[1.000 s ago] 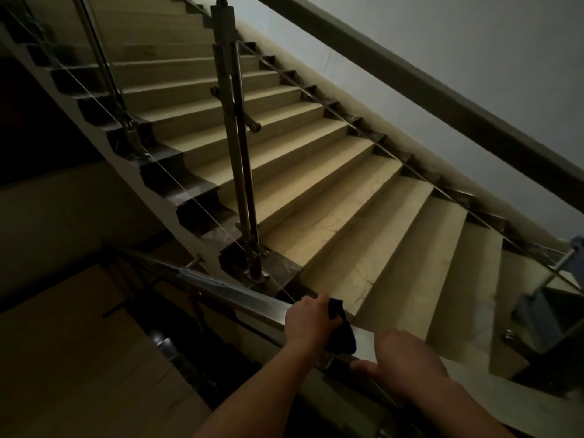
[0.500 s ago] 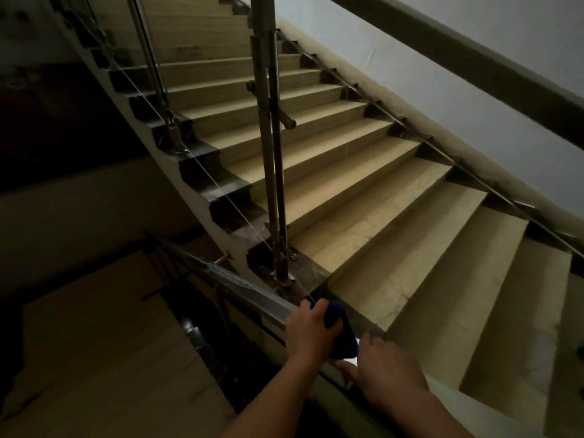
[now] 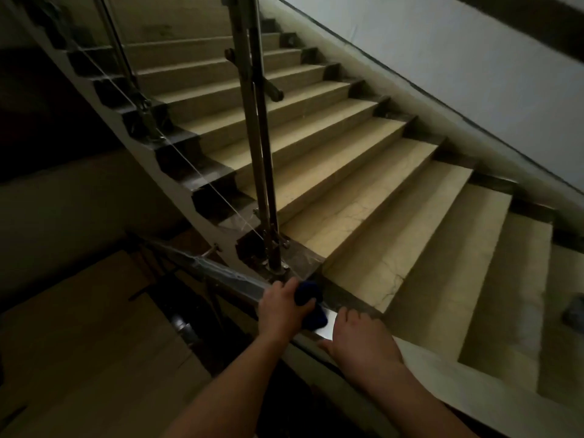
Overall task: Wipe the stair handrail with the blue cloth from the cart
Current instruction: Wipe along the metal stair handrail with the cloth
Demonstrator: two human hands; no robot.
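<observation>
A steel handrail (image 3: 218, 273) runs from the left middle down to the lower right of the head view, partly covered in clear film. My left hand (image 3: 281, 308) grips the dark blue cloth (image 3: 308, 295) and holds it wrapped on the rail, just below the foot of the baluster post. My right hand (image 3: 360, 339) rests on the rail right beside the cloth, fingers curled over the rail's top. The cart is out of view.
A steel baluster post (image 3: 259, 137) rises from the stair corner just beyond my hands. Beige stone steps (image 3: 363, 191) climb up and away. A dark stairwell gap (image 3: 189, 327) and a lower flight lie left of the rail. A white wall (image 3: 442, 52) with a dark band is at right.
The view has swung left and closer to the rail. My left hand with the cloth has slid slightly up the rail toward the post, and my right hand has followed close behind.
</observation>
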